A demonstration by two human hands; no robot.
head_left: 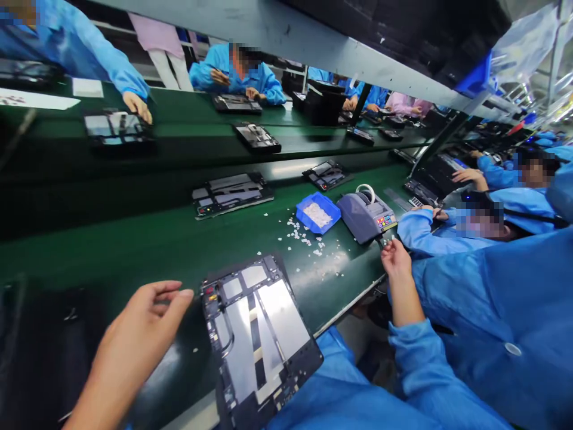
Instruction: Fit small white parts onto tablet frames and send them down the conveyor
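An opened tablet (pixel 255 337), its silver battery panels and circuit parts exposed, lies at the near edge of the green bench. My left hand (pixel 150 316) hovers just left of it, fingers loosely curved, thumb apart, holding nothing. Off to the right, my right hand (pixel 396 257) is at the front of a grey tape dispenser (pixel 364 218) carrying a white tape roll (pixel 366 192). Its thumb and fingers are pinched, and a small pale piece shows at the tips; its kind is too small to tell. Beside the dispenser sits a blue tray (pixel 319 214) with white scraps (pixel 317 213) in it.
Loose white bits (pixel 304 239) are scattered before the tray. Two more opened tablets, one (pixel 233 192) at left and another (pixel 326 174) farther back, lie beyond. A raised shelf (pixel 188 143) carries others. Co-workers in blue sit opposite and close on my right; a metal beam (pixel 268 30) crosses overhead.
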